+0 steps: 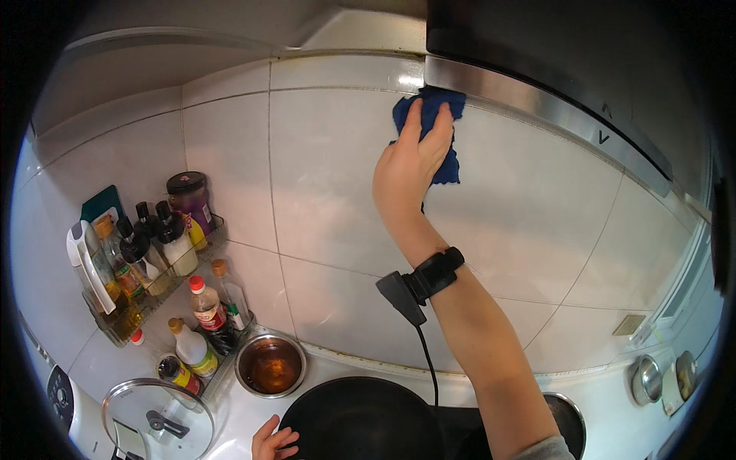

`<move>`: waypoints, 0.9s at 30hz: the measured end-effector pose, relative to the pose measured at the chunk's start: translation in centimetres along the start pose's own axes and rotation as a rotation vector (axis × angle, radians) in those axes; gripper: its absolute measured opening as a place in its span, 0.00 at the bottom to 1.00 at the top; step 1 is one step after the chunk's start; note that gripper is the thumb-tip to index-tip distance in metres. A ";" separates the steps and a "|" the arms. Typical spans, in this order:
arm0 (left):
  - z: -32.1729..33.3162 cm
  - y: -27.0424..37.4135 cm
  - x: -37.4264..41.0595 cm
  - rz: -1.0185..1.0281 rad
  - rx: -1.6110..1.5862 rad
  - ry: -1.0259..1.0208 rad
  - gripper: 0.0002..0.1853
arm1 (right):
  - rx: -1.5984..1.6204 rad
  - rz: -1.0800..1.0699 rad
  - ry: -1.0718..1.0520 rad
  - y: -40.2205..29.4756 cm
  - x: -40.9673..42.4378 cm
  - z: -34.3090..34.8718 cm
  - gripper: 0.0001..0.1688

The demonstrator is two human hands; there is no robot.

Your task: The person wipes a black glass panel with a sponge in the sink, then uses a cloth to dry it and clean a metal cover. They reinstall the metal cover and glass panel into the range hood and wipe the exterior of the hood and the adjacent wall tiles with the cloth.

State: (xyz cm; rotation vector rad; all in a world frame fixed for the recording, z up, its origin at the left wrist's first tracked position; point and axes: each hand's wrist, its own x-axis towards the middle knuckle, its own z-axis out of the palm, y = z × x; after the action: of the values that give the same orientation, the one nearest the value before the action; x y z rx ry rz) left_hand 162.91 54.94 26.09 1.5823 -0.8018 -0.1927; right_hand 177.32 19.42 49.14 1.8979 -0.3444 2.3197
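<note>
My right hand (411,167) presses a dark blue cloth (447,167) flat on the white wall tiles (345,172), just under the steel front edge of the range hood (489,86). Its fingers lie spread over the cloth. A black strap with a cabled device (425,282) is around that wrist. Low in the view, my left hand (274,441) is beside the rim of a black wok (356,422), its fingers apart and nothing seen in them; the picture's bottom edge cuts it off.
A wire rack (155,299) with bottles and jars hangs at the left, with more bottles below. A steel bowl of brown liquid (271,366) stands left of the wok, near a glass lid (158,420). Small metal bowls (647,379) stand at the right.
</note>
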 end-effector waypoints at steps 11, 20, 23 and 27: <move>-0.8 0.6 0.4 -0.039 -0.077 0.063 0.25 | 0.043 -0.439 -0.214 0.2 0.8 0.4 0.25; -2.8 -0.8 0.5 -0.021 -0.061 0.126 0.26 | 0.080 -0.386 -0.102 -6.5 1.8 7.8 0.25; -2.7 -1.2 0.5 -0.031 -0.066 0.111 0.25 | 0.269 -0.619 -0.319 -5.8 2.0 8.5 0.23; -1.8 -0.3 1.2 0.013 -0.062 0.089 0.24 | 0.458 -0.924 -0.561 -7.5 -1.2 8.9 0.11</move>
State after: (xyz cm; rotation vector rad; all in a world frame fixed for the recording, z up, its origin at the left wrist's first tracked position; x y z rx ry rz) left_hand 164.88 55.69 26.58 1.5161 -0.7303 -0.1351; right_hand 187.76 24.49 50.36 2.1817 0.9075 1.3003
